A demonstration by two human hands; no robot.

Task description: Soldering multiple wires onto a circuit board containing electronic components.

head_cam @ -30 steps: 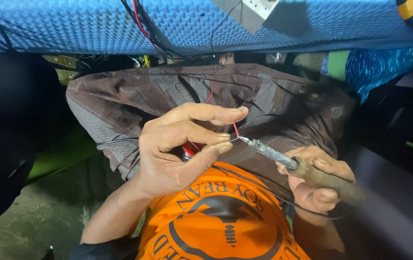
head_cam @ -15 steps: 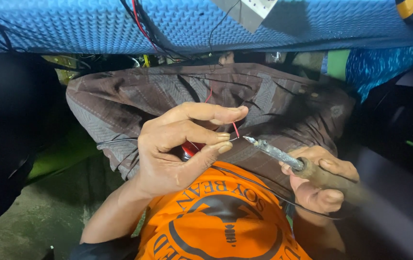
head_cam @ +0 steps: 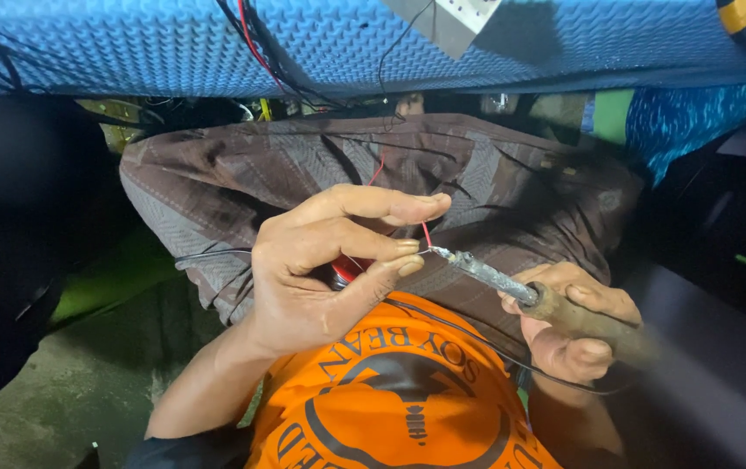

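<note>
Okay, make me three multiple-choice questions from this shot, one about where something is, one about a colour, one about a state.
1. Where is the tip of the soldering iron?
A. at the left hand's fingertips
B. on the blue foam mat
C. on the floor

2. What colour is the thin wire rising beside the left hand?
A. green
B. red
C. white

3. How is the right hand holding the iron?
A. lying open beside it
B. closed around the brown handle
C. pinching the metal tip

Answers:
1 A, the tip meets the pinched thumb and finger.
2 B, a red strand runs up over the striped cloth.
3 B, the fingers wrap the handle.
</note>
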